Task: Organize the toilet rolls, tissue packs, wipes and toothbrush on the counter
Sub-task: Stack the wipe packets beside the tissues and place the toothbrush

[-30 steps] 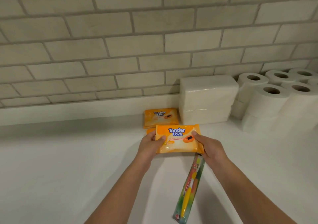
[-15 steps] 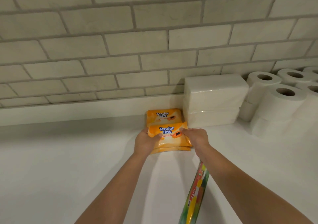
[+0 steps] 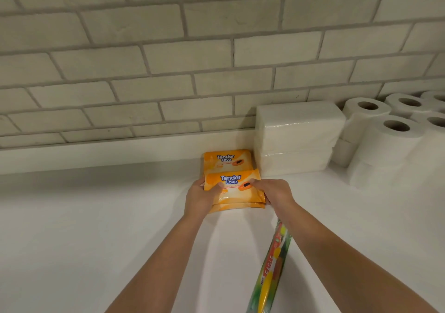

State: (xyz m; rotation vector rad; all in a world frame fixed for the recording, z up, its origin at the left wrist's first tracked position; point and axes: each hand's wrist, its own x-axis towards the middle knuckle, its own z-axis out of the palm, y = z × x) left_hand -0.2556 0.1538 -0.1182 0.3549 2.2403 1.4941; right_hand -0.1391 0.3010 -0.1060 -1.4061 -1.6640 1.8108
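An orange wipes pack lies on top of another orange pack on the white counter. My left hand grips its left edge and my right hand grips its right edge. A third orange wipes pack rests just behind, against the wall ledge. Two white tissue packs are stacked to the right of it. White toilet rolls stand stacked in the far right corner. A packaged toothbrush lies on the counter under my right forearm.
A grey brick wall with a white ledge bounds the counter at the back. The counter stretches bare and white to the left of my arms.
Both hands carried the wipes pack away from me and lowered it onto another orange pack, just in front of the pack by the wall.
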